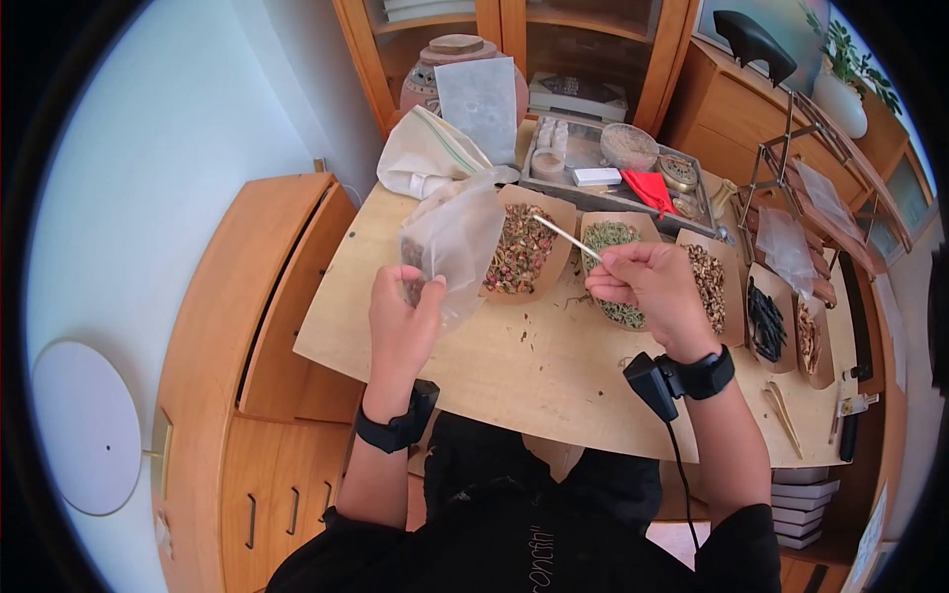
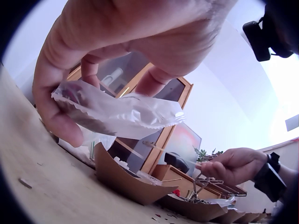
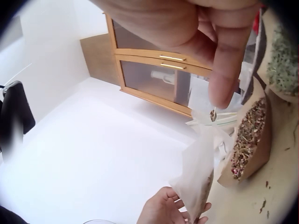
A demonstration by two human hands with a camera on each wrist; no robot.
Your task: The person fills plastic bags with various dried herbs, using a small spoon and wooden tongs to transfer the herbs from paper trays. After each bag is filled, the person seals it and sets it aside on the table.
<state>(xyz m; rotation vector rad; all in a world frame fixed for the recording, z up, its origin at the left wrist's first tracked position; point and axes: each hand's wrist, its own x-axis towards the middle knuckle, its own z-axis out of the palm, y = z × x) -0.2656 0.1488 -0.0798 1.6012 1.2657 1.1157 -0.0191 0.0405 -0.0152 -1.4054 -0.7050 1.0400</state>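
A: Hands?
B: Two, well apart. In the left hand (image 1: 403, 321): one frosted, translucent bag (image 1: 460, 252), gripped between thumb and fingers, brown dried matter inside, held above the table. In the right hand (image 1: 657, 292): one thin, straight white stick (image 1: 568, 237), pinched between thumb and fingertips.

A: Stick's far tip?
B: Brownish, aimed towards the bag; seen from the head, over the leftmost tray. Cannot tell whether touching anything.

A: Counts?
B: Five brown paper trays (image 1: 733, 287) in a row: one each of mixed red-brown bits, green leaves, tan pieces, black sticks, pale-brown slices. One pair of slim, pale tweezers (image 1: 791, 435) to the right. Behind, one grey rectangular tray (image 1: 554, 186), bearing one red cloth (image 1: 649, 191) and one white box (image 1: 597, 176), among others.

A: Edges, room?
B: Pale wood table (image 1: 554, 381) showing between trays and curved front edge, crumbs scattered; more wood left of the bag. Tight between bag and leftmost tray: overlapping in head view.
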